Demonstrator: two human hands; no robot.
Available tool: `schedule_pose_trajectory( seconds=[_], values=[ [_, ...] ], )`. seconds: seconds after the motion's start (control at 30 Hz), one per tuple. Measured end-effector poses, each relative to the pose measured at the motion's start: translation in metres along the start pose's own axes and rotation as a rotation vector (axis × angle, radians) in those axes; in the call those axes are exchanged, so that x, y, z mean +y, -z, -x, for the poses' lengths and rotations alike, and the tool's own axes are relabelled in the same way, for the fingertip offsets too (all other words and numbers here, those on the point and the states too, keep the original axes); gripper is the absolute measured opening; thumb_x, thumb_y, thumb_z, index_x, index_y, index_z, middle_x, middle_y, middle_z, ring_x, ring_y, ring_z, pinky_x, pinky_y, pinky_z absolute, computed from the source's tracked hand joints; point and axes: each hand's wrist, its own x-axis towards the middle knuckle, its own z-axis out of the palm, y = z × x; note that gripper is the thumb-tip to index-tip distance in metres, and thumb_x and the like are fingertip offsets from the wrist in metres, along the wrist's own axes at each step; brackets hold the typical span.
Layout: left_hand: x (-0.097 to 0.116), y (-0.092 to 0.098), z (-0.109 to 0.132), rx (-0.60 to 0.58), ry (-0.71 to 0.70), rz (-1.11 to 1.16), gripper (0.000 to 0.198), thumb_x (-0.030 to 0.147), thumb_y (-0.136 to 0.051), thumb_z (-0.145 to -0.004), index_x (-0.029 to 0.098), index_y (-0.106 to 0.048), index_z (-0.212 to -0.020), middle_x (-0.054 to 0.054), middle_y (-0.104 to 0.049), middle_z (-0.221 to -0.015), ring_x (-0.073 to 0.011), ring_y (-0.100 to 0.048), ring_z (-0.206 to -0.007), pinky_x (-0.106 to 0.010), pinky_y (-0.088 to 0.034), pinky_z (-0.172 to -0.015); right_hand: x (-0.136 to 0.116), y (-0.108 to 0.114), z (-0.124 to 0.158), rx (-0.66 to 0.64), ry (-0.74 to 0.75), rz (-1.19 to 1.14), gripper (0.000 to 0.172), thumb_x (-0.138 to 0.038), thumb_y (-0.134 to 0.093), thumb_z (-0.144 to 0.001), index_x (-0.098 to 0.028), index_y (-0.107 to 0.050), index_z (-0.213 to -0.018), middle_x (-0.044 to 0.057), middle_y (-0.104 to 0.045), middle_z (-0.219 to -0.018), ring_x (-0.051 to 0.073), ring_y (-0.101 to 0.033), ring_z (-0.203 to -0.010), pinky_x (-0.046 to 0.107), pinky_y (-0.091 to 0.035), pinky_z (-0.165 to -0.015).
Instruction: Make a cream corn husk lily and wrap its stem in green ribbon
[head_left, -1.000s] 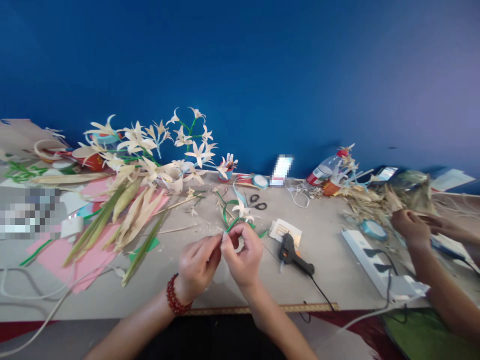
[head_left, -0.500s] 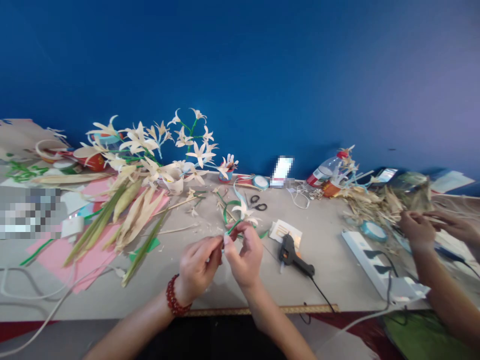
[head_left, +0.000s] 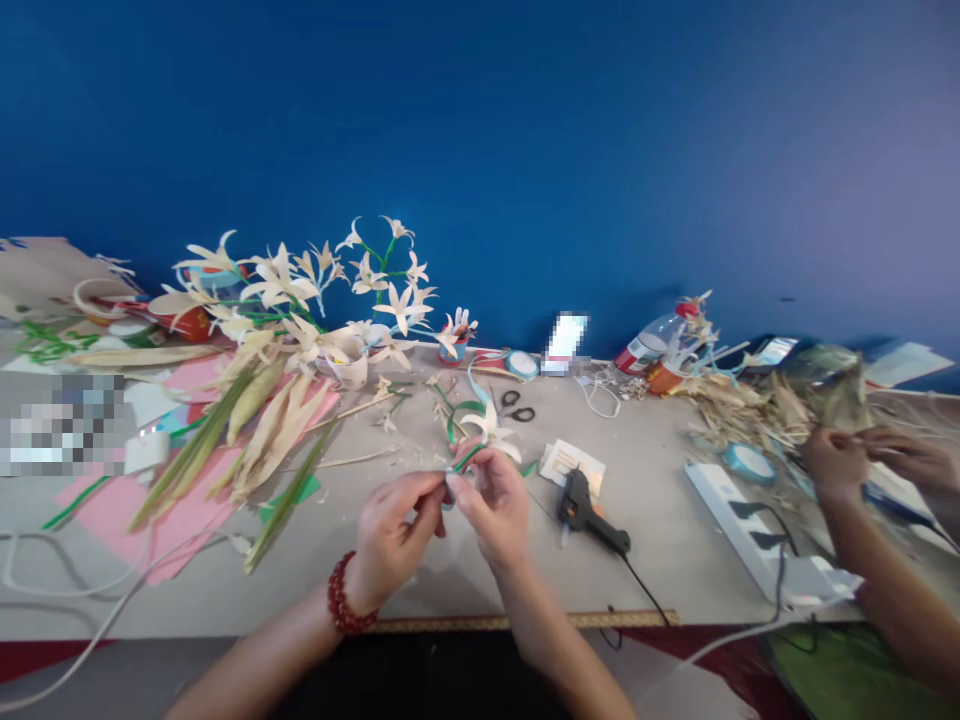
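Just above the table, my left hand [head_left: 401, 525] and my right hand [head_left: 491, 505] meet fingertip to fingertip. Between the pinched fingers runs a thin green flower stem [head_left: 469, 457]. A cream husk flower [head_left: 491, 430] with pointed petals shows right beyond my right knuckles, seemingly at the stem's end. My left thumb and fingers close at the near end of the stem, where the fingers hide the exact grip. My right thumb and forefinger press on it from the other side. A loop of green ribbon [head_left: 452, 425] lies behind the hands.
A black glue gun [head_left: 592, 512] lies right of my hands, near scissors [head_left: 517, 408]. Husk flowers [head_left: 281, 280] stand in cups at back left; corn husks [head_left: 274, 440] lie on pink paper [head_left: 112, 525]. A power strip [head_left: 739, 530] sits before a co-worker's hands [head_left: 836, 465].
My right hand has turned slightly, and the flower beyond it has tilted and shows more of its petals. My left hand has barely moved.
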Motion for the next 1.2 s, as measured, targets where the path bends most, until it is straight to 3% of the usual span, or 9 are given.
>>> schedule_pose_trajectory(
  seconds=[0.13,0.33,0.63,0.8,1.03,1.2],
  values=[
    [0.002,0.0,-0.001,-0.045,0.127,0.142,0.013,0.01,-0.055,-0.09,0.018,-0.062,-0.096,0.002,-0.067,-0.07,-0.0054,-0.06,-0.046,-0.018,-0.051,-0.055,-0.001,0.005,-0.004,-0.085,-0.07,-0.181,0.014,-0.034,-0.07,-0.081,-0.022,-0.063,-0.085,0.002,-0.06,-0.084,0.019,-0.058,-0.081,0.033,-0.048,-0.079],
    [0.004,0.0,-0.001,-0.091,0.286,0.303,0.012,0.016,-0.052,-0.093,0.016,-0.063,-0.088,0.001,-0.066,-0.069,-0.0064,-0.058,-0.043,-0.017,-0.049,-0.045,0.0,0.015,-0.008,-0.104,-0.067,-0.099,0.017,-0.036,-0.072,-0.08,-0.022,-0.063,-0.078,0.002,-0.061,-0.08,0.02,-0.06,-0.079,0.036,-0.05,-0.078],
    [0.004,0.004,0.0,-0.062,0.061,0.032,0.015,0.008,-0.055,-0.088,0.018,-0.063,-0.096,0.002,-0.066,-0.068,-0.0075,-0.061,-0.049,-0.019,-0.052,-0.056,-0.001,0.017,-0.005,-0.086,0.039,0.146,0.007,-0.027,-0.068,-0.081,-0.022,-0.064,-0.082,0.003,-0.065,-0.079,0.02,-0.062,-0.078,0.034,-0.051,-0.075],
    [0.009,0.004,-0.002,-0.051,0.031,0.009,0.017,0.007,-0.055,-0.088,0.018,-0.062,-0.097,0.003,-0.065,-0.065,-0.0067,-0.061,-0.047,-0.019,-0.052,-0.057,0.0,0.018,-0.001,-0.057,0.105,0.248,0.012,-0.027,-0.072,-0.078,-0.022,-0.064,-0.085,0.004,-0.067,-0.08,0.021,-0.063,-0.078,0.035,-0.052,-0.076],
    [0.009,0.005,0.001,-0.047,0.015,-0.004,0.017,0.007,-0.056,-0.087,0.018,-0.062,-0.098,0.002,-0.066,-0.067,-0.0071,-0.061,-0.049,-0.019,-0.052,-0.058,0.001,0.018,-0.001,-0.051,0.088,0.231,0.014,-0.029,-0.073,-0.077,-0.022,-0.063,-0.082,0.005,-0.068,-0.082,0.022,-0.064,-0.081,0.037,-0.053,-0.079],
    [0.009,0.004,0.002,-0.055,0.071,0.074,0.014,0.008,-0.056,-0.088,0.018,-0.062,-0.096,0.001,-0.068,-0.071,-0.0063,-0.06,-0.046,-0.018,-0.053,-0.055,0.001,0.019,-0.003,-0.102,-0.009,-0.033,0.02,-0.039,-0.071,-0.08,-0.022,-0.064,-0.088,0.005,-0.066,-0.085,0.022,-0.064,-0.08,0.038,-0.054,-0.077]
  ],
)
